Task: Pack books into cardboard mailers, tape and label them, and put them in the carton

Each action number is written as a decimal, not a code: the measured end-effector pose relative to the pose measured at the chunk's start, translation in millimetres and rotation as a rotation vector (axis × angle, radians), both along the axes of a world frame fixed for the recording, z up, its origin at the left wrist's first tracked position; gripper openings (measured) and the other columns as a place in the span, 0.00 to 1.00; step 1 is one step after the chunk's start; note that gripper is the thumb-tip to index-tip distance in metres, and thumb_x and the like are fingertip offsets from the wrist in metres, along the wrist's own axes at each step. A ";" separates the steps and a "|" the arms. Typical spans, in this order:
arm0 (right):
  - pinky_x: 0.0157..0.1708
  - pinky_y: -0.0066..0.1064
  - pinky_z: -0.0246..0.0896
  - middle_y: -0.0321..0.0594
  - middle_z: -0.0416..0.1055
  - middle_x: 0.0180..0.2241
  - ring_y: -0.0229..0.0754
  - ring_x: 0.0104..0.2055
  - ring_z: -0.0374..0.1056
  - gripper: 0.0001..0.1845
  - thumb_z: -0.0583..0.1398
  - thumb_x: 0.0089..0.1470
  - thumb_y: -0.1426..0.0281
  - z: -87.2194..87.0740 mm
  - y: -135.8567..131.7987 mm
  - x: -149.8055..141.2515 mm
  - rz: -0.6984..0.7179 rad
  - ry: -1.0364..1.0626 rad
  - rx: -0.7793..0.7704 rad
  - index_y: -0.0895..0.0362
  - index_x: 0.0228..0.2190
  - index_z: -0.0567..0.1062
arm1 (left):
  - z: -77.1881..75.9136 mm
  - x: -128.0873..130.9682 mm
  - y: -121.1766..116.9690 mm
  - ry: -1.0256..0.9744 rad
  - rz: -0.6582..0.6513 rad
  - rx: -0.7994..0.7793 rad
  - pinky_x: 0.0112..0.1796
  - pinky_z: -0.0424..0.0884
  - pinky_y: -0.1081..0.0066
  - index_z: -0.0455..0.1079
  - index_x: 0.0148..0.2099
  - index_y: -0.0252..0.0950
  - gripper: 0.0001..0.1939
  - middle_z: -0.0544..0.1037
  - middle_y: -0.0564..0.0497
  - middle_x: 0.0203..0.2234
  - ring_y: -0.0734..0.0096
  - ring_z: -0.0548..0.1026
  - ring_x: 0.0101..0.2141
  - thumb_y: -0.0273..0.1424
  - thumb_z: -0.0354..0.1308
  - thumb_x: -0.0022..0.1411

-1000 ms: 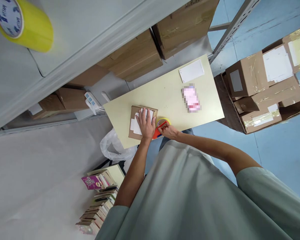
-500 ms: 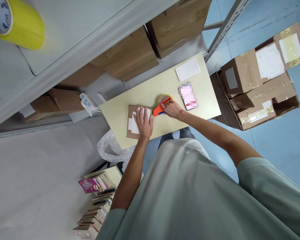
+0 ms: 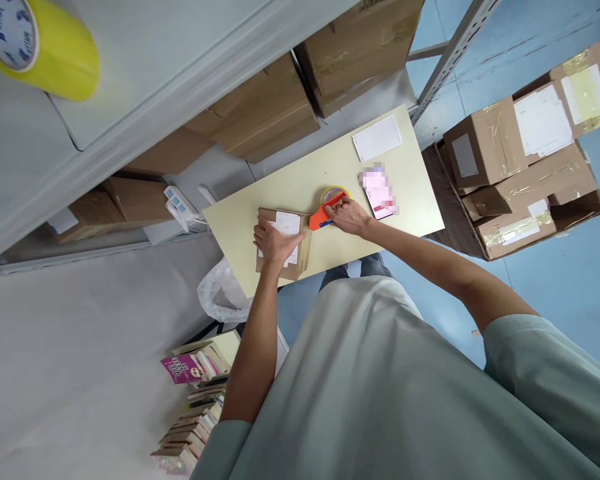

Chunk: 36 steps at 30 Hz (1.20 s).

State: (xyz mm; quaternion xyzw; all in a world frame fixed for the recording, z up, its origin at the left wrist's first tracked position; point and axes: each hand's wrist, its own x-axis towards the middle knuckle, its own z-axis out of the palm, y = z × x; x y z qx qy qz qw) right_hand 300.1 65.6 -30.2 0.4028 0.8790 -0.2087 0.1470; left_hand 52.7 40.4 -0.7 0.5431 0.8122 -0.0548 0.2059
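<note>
A flat brown cardboard parcel with a white label lies on the pale yellow table. My left hand grips the parcel's left side, fingers curled round its edge. My right hand holds an orange tape dispenser with a yellow-rimmed roll, its blade end touching the parcel's upper right corner.
A blurred pink item and a white sheet lie further along the table. Stacked cardboard boxes stand at the right and on shelves behind. A yellow tape roll sits upper left. Books and a plastic bag are on the floor.
My right hand carried the tape dispenser from the parcel's near edge up past its far corner. My left hand shifted from lying flat on the label to gripping the parcel's left side.
</note>
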 end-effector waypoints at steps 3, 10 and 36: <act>0.54 0.42 0.53 0.61 0.83 0.45 0.56 0.44 0.79 0.23 0.51 0.76 0.66 0.5 -4.1 1.1 0.022 0.028 -0.025 0.70 0.62 0.64 | 6.2 -3.0 -8.5 0.005 -0.122 -0.006 0.69 0.57 0.38 0.41 0.80 0.26 0.72 0.60 0.21 0.70 0.26 0.59 0.71 0.47 0.78 0.46; 0.53 0.46 0.55 0.64 0.82 0.44 0.59 0.45 0.79 0.25 0.50 0.75 0.69 4.9 -20.6 -1.1 0.049 0.078 -0.044 0.74 0.64 0.63 | 14.4 -22.9 -5.8 -0.050 -0.254 -0.071 0.71 0.55 0.44 0.40 0.79 0.23 0.72 0.59 0.21 0.69 0.30 0.58 0.72 0.45 0.78 0.46; 0.46 0.42 0.56 0.64 0.82 0.41 0.56 0.42 0.79 0.23 0.46 0.74 0.75 15.1 -76.2 35.1 -0.070 -0.018 -0.048 0.75 0.63 0.62 | 14.6 -8.7 -10.5 -0.037 -0.229 -0.089 0.71 0.56 0.45 0.41 0.80 0.22 0.72 0.60 0.22 0.69 0.29 0.60 0.70 0.47 0.77 0.46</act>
